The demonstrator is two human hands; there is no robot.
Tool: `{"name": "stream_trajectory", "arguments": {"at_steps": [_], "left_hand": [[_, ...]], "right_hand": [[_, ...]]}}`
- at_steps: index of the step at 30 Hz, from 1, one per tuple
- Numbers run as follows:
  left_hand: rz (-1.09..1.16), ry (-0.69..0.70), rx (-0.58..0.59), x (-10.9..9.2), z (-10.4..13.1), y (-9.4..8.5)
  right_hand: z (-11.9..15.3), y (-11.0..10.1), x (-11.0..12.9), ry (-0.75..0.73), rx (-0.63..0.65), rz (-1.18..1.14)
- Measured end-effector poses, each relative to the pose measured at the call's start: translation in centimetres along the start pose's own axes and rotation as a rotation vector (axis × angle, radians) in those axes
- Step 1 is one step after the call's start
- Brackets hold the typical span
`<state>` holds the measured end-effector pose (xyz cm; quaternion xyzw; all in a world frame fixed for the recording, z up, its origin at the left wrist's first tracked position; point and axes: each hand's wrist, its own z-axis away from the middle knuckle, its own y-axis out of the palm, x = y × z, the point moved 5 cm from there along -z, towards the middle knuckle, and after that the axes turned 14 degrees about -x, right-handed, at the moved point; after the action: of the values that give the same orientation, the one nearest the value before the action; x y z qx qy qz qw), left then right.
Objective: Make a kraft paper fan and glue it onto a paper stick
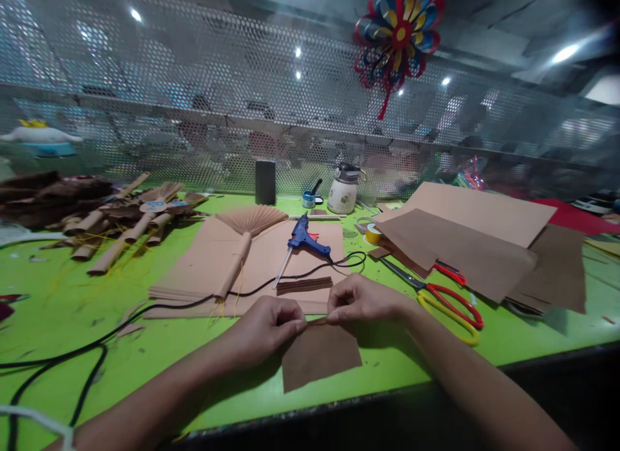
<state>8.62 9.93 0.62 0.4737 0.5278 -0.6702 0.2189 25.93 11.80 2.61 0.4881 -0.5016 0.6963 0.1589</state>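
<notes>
A piece of dark brown paper (pixel 320 357) hangs toward the table's front edge, its far edge folded over in a narrow strip. My left hand (pixel 277 325) pinches the left part of that fold between thumb and index finger. At the right part of the same fold, my right hand (pixel 356 301) has its fingertips pressed together on the paper. Just beyond my hands lies a pleated dark brown strip (pixel 304 285) on light brown sheets (pixel 194 263). A blue glue gun (pixel 305 238) rests on these sheets, beside a paper fan with a rolled handle (pixel 235 263).
Red and yellow scissors (pixel 436 296) lie close to my right forearm, near brown sheets (pixel 465 244) and yellow tape (pixel 372 234). Black cables (pixel 165 305) cross the left side. Several rolled paper pieces (pixel 126 238) lie at the back left. A bottle (pixel 343 191) stands behind.
</notes>
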Motion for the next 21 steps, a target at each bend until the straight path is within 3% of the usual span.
{"name": "stream_trajectory", "arguments": {"at_steps": [8,14,21], "left_hand": [[0.093,-0.001,0.005,-0.1,0.2,0.9],[0.118,0.038,-0.029,-1.2,0.4,0.6],[0.188,-0.043,-0.055,-0.4,0.2,0.4]], "right_hand": [[0.2,1.8,1.6,-0.158,0.005,0.083],[0.4,2.3,1.7,-0.138,0.003,-0.036],[0.4,1.7,1.0,-0.127,-0.015,-0.048]]}}
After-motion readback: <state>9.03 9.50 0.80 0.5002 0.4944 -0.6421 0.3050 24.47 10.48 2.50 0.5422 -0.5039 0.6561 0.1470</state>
